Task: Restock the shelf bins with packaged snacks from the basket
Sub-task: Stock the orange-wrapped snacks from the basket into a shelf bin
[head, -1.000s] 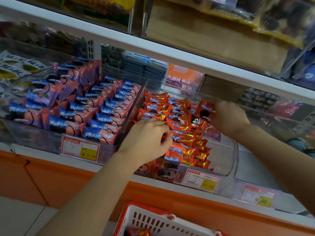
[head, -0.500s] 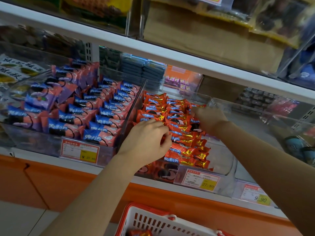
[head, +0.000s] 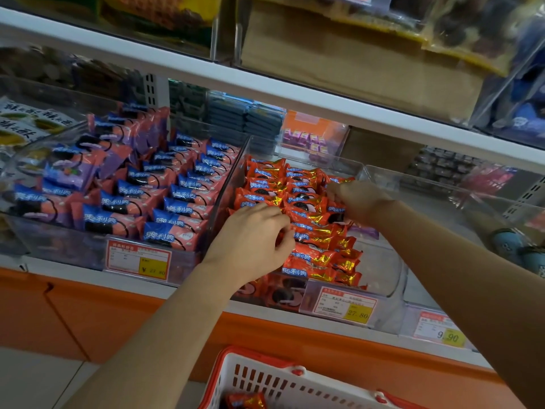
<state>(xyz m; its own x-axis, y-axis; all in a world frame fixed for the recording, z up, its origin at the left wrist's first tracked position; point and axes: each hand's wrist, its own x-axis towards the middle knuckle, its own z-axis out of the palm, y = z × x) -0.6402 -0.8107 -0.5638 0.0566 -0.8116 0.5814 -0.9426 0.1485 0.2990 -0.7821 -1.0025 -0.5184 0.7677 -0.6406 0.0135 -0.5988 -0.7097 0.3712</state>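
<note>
While you lean toward the shelf [head: 88, 276], the head view lists:

- Red packets [head: 312, 231]: stacked in rows in the middle clear bin [head: 386, 278], filling its left and centre.
- Your left grip [head: 253, 240]: fingers curled down onto the front rows. Whether it is grasping or only touching cannot be told.
- Your right grip [head: 358, 202]: thumb and fingers clenched round red packets at the back right.
- Basket [head: 265, 376]: white with a red rim, below the shelf, with a loose packet [head: 246, 401] inside.
- Blue-and-pink packets [head: 165, 202]: they fill the left bin [head: 59, 243].
</note>
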